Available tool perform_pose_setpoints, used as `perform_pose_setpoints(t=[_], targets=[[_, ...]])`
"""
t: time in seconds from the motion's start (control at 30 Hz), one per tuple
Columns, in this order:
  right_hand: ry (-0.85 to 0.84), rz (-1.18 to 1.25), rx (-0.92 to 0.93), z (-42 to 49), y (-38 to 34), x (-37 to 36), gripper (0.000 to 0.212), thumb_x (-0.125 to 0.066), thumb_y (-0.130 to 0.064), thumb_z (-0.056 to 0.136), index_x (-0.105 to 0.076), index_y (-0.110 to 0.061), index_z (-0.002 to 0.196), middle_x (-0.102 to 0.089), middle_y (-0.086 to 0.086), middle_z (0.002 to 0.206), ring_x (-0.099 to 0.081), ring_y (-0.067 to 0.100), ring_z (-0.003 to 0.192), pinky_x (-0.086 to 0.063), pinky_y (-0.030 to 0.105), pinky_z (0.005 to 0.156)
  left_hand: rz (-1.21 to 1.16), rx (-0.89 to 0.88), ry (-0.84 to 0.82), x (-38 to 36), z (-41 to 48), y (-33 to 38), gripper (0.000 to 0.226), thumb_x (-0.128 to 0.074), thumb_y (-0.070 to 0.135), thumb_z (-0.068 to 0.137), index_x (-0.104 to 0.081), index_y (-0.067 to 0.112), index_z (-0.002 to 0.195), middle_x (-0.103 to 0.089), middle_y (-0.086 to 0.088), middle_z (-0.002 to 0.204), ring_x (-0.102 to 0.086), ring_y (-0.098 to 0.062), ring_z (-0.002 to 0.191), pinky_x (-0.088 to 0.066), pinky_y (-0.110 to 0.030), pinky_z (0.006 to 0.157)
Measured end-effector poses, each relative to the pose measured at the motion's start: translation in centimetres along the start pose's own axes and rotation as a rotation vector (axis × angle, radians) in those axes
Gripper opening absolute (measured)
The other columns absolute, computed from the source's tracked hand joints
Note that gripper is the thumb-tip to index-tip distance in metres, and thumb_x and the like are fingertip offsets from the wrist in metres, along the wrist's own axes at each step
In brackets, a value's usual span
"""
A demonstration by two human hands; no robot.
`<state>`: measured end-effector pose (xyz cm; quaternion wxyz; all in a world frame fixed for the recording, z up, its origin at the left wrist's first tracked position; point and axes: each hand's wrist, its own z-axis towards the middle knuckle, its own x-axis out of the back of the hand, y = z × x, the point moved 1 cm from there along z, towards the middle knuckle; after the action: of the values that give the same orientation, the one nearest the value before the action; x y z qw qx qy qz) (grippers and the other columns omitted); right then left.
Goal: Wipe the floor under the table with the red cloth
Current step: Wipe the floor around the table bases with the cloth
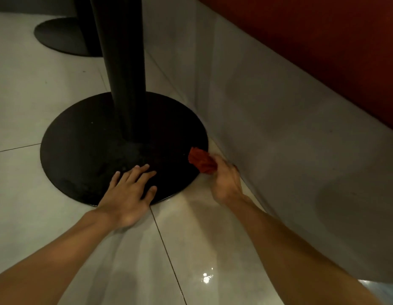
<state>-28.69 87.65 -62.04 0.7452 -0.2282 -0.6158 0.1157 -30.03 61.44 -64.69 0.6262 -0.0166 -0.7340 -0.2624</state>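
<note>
Two hands in view, both low near the floor. Right grip (pixel 226 181) holds the small crumpled red cloth (pixel 201 160), bunched btwn fingers & thumb. The hand is a bit blurred, so exact finger lay can't be told. Cloth sits at the right rim of the round black metal worktop base (pixel 85 150), overlapping that rim, in the narrow strip btwn base & the smooth grey wall panel (pixel 279 128). Whether it touches the glossy pale tiled floor (pixel 202 238) can't be told. Left grip (pixel 129 190) is wide, fingers spread, palm down on the near part of the base; holds nothing. Black round pedestal column (pixel 123 73) rises from base centre; the worktop surface itself is not in view. Second black round base (pixel 59 38) stands well apart, rear left. Judged step: wiping round the base, wall side; most of the floor prob. not yet covered. Risks: (1) cloth wadded small, so contact patch is poor & strips may be missed, esp. the corner by the panel; (2) cloth may ride on the base rim, not the floor; (3) gap is tight, so knuckles may scrape the panel; (4) floor shines, poss. damp, and if the left grip bears weight it could slip off the base edge.
</note>
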Motion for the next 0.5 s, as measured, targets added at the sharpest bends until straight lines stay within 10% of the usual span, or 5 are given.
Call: perform_pose_setpoints(t=[0.17, 0.33, 0.5], targets=[[-0.117, -0.06, 0.041, -4.6, -1.0, -0.6, 0.054, -0.052, 0.0, 0.085, -0.05, -0.013, 0.138, -0.052, 0.006, 0.14, -0.042, 0.022, 0.132, -0.022, 0.036, 0.115, -0.002, -0.016, -0.012, 0.1, -0.2, 0.1, 0.06, -0.013, 0.058, 0.091, -0.018, 0.039, 0.148, -0.006, 0.016, 0.159, 0.007, -0.006, 0.145, 0.005, -0.042, 0.119], [-0.349, 0.084, 0.29, -10.1, -4.1, -0.9, 0.057, -0.051, -0.004, 0.074, -0.058, -0.012, 0.129, -0.05, 0.001, 0.143, -0.034, 0.016, 0.14, -0.001, 0.021, 0.116, 0.001, -0.013, -0.03, -0.2, -0.2, 0.0, 0.061, -0.01, 0.06, 0.092, -0.015, 0.039, 0.149, -0.002, 0.016, 0.159, 0.01, -0.003, 0.144, 0.007, -0.041, 0.119], [-0.469, 0.095, 0.4, -8.2, -3.4, 0.8, 0.049, -0.054, 0.007, 0.081, -0.061, -0.01, 0.127, -0.05, 0.005, 0.143, -0.034, 0.02, 0.14, -0.01, 0.026, 0.119, -0.043, -0.006, -0.065, 0.0, -0.2, -0.3, 0.069, 0.001, 0.067, 0.085, -0.014, 0.042, 0.148, 0.001, 0.02, 0.158, 0.014, 0.003, 0.14, 0.011, -0.037, 0.117]])
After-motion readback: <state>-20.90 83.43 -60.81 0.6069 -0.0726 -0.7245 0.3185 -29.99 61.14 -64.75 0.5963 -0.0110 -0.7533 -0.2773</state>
